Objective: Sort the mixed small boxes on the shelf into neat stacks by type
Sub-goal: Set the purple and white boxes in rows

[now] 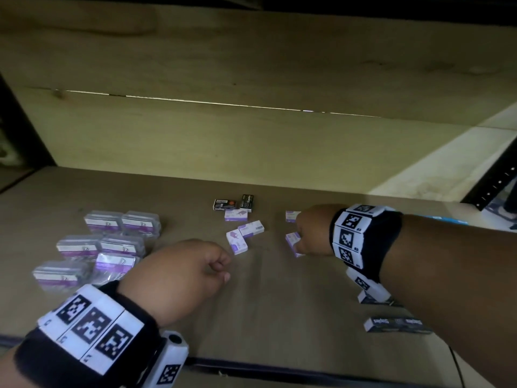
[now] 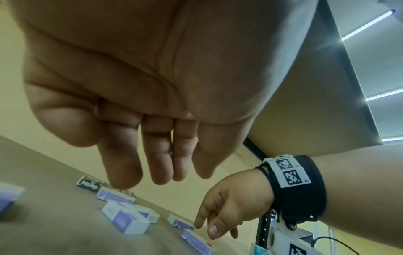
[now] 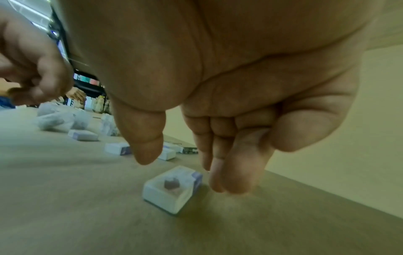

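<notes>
Small white-and-purple boxes lie loose mid-shelf: one (image 1: pixel 235 215) by two black staple boxes (image 1: pixel 247 203), and two more (image 1: pixel 251 229) (image 1: pixel 237 241) touching each other. My right hand (image 1: pixel 298 236) hovers with fingers pointing down over two further white-and-purple boxes, a far one (image 1: pixel 292 215) and a near one (image 1: pixel 293 240). In the right wrist view the near box (image 3: pixel 172 188) lies just below the gap between thumb and fingers (image 3: pixel 181 169), not gripped. My left hand (image 1: pixel 225 268) hangs loosely curled and empty beside the touching pair; its fingers (image 2: pixel 157 163) hold nothing.
Several clear plastic cases (image 1: pixel 112 242) with purple labels lie in a group at the left. Black staple boxes (image 1: pixel 397 324) lie at the front right under my right forearm. The shelf back wall (image 1: pixel 251 141) rises behind; a dark upright (image 1: pixel 495 186) stands at the right.
</notes>
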